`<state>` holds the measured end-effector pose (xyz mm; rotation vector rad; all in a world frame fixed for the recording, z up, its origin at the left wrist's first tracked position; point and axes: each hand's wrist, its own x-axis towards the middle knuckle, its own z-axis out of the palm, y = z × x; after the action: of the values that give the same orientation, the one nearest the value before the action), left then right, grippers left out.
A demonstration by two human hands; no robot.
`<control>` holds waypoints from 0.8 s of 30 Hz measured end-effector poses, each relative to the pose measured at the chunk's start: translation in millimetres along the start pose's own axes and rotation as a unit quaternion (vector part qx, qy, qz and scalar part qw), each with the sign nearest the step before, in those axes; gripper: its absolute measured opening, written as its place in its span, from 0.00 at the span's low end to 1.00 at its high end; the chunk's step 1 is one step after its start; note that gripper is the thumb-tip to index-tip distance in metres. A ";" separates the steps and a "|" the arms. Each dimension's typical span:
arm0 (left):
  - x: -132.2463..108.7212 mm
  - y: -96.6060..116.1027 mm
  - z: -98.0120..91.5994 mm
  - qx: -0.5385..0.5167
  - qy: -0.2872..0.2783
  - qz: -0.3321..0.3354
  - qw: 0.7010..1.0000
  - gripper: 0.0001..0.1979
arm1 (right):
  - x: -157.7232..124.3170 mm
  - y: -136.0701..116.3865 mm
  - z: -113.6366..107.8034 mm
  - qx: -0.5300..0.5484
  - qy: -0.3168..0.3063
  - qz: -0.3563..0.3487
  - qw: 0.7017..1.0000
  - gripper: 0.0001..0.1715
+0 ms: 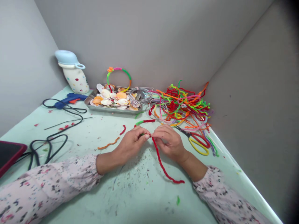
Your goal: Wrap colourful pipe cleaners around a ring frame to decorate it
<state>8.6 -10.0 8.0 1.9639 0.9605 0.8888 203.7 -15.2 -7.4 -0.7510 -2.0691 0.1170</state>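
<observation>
My left hand [135, 139] and my right hand [168, 141] meet near the middle of the table, thumb and fingertips of each pinched together. Between them they grip a red pipe cleaner [160, 160], whose long end hangs below my right fingers and curves toward the right. Just behind the fingers shows a curved strip [144, 122] with green and red fuzzy sections; my hands hide whether it joins the pinched piece. Left of my left hand lie an orange pipe cleaner piece [108, 144] and a short red piece [122, 129].
A metal tray [112, 109] of seashells bears a colourful fuzzy hoop [127, 73]. Tangled pipe cleaners [184, 104] and scissors [198, 144] lie right. At left are a blue glue gun [70, 99], black cord [64, 137], bottle [76, 77] and red-edged device [11, 155].
</observation>
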 end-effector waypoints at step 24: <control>2.2 4.0 -1.5 -0.142 -0.029 -0.105 0.984 0.12 | -2.7 2.5 -2.2 -0.049 -0.005 -0.049 0.998 0.15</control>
<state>9.8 -9.3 12.6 1.6060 0.9324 0.7968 207.7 -15.1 -9.0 -0.7085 -2.1290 -0.0360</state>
